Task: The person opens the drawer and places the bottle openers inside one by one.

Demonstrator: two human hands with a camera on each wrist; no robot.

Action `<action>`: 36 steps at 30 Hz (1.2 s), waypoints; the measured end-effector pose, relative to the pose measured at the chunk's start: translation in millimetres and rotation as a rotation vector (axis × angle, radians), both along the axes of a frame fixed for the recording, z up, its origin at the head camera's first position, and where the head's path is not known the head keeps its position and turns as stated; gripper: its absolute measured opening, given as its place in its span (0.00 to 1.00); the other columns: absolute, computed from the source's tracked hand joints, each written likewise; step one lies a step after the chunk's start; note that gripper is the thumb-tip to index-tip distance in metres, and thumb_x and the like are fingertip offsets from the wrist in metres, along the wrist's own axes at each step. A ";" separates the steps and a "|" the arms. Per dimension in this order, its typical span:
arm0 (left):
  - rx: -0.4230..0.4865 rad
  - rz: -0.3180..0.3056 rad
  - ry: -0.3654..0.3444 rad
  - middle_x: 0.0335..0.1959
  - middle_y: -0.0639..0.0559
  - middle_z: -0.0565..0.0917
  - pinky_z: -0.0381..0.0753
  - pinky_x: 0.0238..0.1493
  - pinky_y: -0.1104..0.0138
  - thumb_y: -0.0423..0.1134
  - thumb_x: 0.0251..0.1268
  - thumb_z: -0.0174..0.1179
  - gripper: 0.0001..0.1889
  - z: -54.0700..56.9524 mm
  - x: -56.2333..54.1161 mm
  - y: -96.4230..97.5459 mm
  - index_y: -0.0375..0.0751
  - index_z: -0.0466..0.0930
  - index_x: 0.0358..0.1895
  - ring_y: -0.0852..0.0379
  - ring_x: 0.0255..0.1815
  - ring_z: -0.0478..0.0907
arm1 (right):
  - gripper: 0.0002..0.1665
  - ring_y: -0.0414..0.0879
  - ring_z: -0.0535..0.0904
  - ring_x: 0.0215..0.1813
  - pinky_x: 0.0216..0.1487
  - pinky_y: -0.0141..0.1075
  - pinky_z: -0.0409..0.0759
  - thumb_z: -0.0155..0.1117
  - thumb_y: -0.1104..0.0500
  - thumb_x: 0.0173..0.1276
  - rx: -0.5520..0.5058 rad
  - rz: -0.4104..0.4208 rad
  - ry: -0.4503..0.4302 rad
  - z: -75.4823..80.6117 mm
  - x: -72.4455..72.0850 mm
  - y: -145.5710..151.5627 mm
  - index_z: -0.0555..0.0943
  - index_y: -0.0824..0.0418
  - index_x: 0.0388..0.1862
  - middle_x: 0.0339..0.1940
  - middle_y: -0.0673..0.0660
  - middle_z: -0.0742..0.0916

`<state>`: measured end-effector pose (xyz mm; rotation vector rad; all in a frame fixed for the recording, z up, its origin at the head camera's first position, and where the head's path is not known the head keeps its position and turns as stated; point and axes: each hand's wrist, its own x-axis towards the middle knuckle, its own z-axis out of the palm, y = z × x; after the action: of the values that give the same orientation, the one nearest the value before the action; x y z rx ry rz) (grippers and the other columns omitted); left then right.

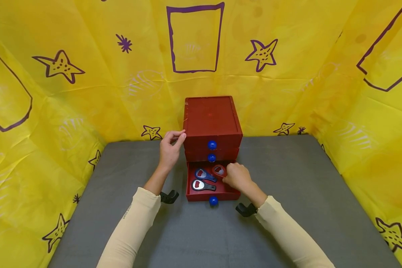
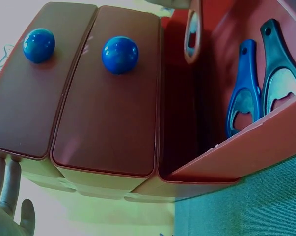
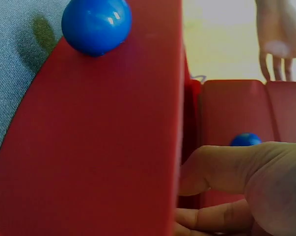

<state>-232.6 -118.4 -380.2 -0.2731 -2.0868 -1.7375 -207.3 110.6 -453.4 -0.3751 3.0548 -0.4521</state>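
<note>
A red drawer cabinet (image 1: 209, 115) stands on the grey table with its bottom drawer (image 1: 195, 196) pulled out. My left hand (image 1: 170, 150) touches the cabinet's upper left front edge with its fingertips, fingers mostly straight. Over the drawer's right side, my right hand (image 1: 238, 176) pinches the handle end of a red bottle opener (image 1: 219, 171); the left wrist view shows this opener tilted up. A blue bottle opener (image 2: 247, 64) and a black bottle opener (image 2: 274, 44) lie side by side on the drawer floor. In the right wrist view, the drawer front hides the right fingertips.
Two upper drawers with blue knobs (image 1: 212, 144) are closed. Another blue knob (image 1: 213, 201) sticks out from the pulled-out drawer. Grey cloth covers the table (image 1: 288, 178). Yellow sheeting (image 1: 137, 93) with purple drawings rises behind and at both sides.
</note>
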 end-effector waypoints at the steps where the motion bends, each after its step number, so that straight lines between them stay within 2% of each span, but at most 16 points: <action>1: 0.000 0.001 -0.001 0.45 0.29 0.79 0.71 0.44 0.74 0.30 0.66 0.60 0.11 0.0 0.0 0.0 0.23 0.81 0.46 0.70 0.37 0.73 | 0.18 0.53 0.77 0.23 0.26 0.45 0.77 0.74 0.57 0.51 0.002 -0.002 0.000 -1.4 -0.9 -1.7 0.74 0.59 0.14 0.18 0.57 0.82; 10: 0.005 0.000 0.003 0.47 0.30 0.80 0.71 0.44 0.77 0.31 0.66 0.60 0.11 -1.6 -1.1 -0.3 0.23 0.81 0.46 0.71 0.38 0.73 | 0.07 0.57 0.82 0.27 0.29 0.49 0.82 0.70 0.63 0.52 0.021 -0.030 0.014 -16.0 -8.1 -16.2 0.81 0.64 0.21 0.26 0.62 0.87; 18: -0.004 0.007 0.002 0.47 0.31 0.80 0.72 0.45 0.74 0.31 0.66 0.60 0.11 -2.0 -1.8 0.1 0.24 0.81 0.46 0.71 0.38 0.73 | 0.06 0.56 0.84 0.31 0.37 0.49 0.84 0.68 0.65 0.54 0.042 -0.047 -0.015 -27.1 -13.3 -25.1 0.81 0.64 0.21 0.29 0.62 0.88; 25: 0.004 0.003 0.008 0.48 0.29 0.80 0.72 0.44 0.76 0.30 0.66 0.60 0.11 -1.6 -1.8 0.8 0.23 0.81 0.45 0.71 0.38 0.73 | 0.04 0.58 0.85 0.32 0.34 0.49 0.84 0.67 0.66 0.55 0.028 -0.079 -0.040 -36.0 -16.4 -27.9 0.82 0.65 0.23 0.31 0.63 0.88; 31: 0.009 -0.002 0.021 0.48 0.29 0.80 0.71 0.45 0.77 0.30 0.66 0.60 0.11 -1.3 -2.2 1.1 0.22 0.81 0.45 0.71 0.39 0.74 | 0.04 0.58 0.85 0.33 0.36 0.48 0.85 0.67 0.65 0.54 0.019 -0.088 -0.052 -41.2 -16.8 -29.3 0.83 0.67 0.28 0.33 0.64 0.88; 36: 0.009 -0.001 0.013 0.48 0.29 0.80 0.71 0.45 0.74 0.30 0.66 0.60 0.11 -2.0 -2.0 1.3 0.22 0.81 0.45 0.71 0.38 0.73 | 0.05 0.58 0.84 0.30 0.32 0.49 0.84 0.67 0.64 0.55 0.004 -0.075 -0.038 -34.1 -12.7 -27.2 0.82 0.65 0.23 0.30 0.63 0.88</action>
<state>-234.6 -117.1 -382.2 -0.2824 -2.0697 -1.7402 -220.0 83.4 -487.6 -0.2491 3.0405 -0.4511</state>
